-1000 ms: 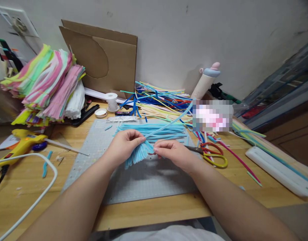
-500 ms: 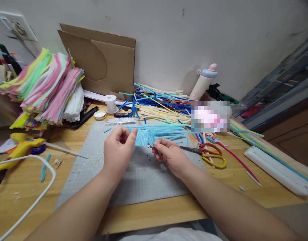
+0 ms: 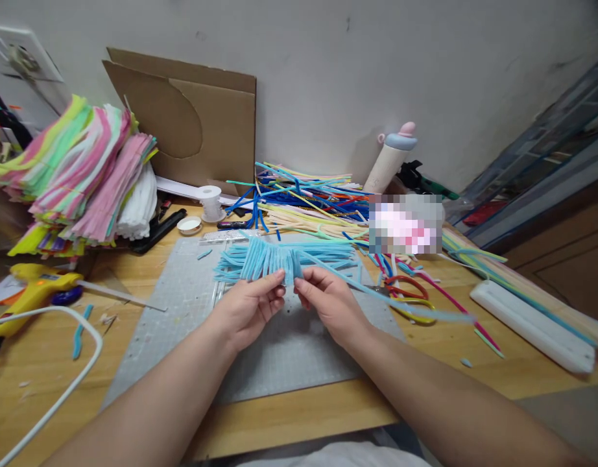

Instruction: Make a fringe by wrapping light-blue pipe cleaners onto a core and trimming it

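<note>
Both hands over a grey cutting mat (image 3: 289, 350) on the wooden worktop (image 3: 46, 363). Left hand (image 3: 248, 308) and right hand (image 3: 328, 301) side by side, fingers pinched on the lower edge of a fanned bundle of light blue pipe cleaners (image 3: 267, 259), held just above the mat. 1 long blue strand (image 3: 401, 305) trailing right, across red-and-yellow scissors (image 3: 408, 298). Yellow glue gun (image 3: 34, 292) far left.
</note>
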`<state>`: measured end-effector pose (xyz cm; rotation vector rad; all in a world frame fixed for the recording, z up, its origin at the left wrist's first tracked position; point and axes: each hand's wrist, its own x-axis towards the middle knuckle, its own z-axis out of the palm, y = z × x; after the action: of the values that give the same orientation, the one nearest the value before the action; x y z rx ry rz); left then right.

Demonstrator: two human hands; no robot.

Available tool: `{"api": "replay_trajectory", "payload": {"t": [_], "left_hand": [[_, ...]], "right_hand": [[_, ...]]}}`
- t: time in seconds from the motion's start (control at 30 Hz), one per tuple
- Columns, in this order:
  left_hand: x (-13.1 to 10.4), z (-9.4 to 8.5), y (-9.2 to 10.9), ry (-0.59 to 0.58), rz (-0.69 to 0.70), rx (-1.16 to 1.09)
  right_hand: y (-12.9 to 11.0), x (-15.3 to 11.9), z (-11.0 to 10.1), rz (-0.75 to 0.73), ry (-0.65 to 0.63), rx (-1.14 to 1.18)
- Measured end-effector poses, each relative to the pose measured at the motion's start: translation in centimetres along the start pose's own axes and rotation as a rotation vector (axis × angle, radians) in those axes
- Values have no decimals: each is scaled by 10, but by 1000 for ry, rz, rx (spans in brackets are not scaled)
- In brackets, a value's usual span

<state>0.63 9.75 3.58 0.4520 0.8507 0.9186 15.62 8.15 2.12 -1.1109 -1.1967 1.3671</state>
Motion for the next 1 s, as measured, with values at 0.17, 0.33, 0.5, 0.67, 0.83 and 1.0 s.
{"api": "replay_trajectory", "payload": {"t": [0.17,0.33,0.5,0.67,0.83,1.0], "left_hand": [[-2,2,-7,-19,68,84],[-1,2,-6,1,129,173],[1,-3,-1,-7,119,209],[1,-3,1,-27,185,330],[-1,1,2,-63,260,429],[-2,2,3,-119,264,430]], "right_hand": [[1,0,0,-31,-22,-39],[0,0,1,10,-73,-11],[-6,-1,-3,-14,-89,-17],[-8,-1,-5,10,-170,-28],[-8,-2,-3,59,-180,-41],[-9,1,-4,-19,-157,24]]}}
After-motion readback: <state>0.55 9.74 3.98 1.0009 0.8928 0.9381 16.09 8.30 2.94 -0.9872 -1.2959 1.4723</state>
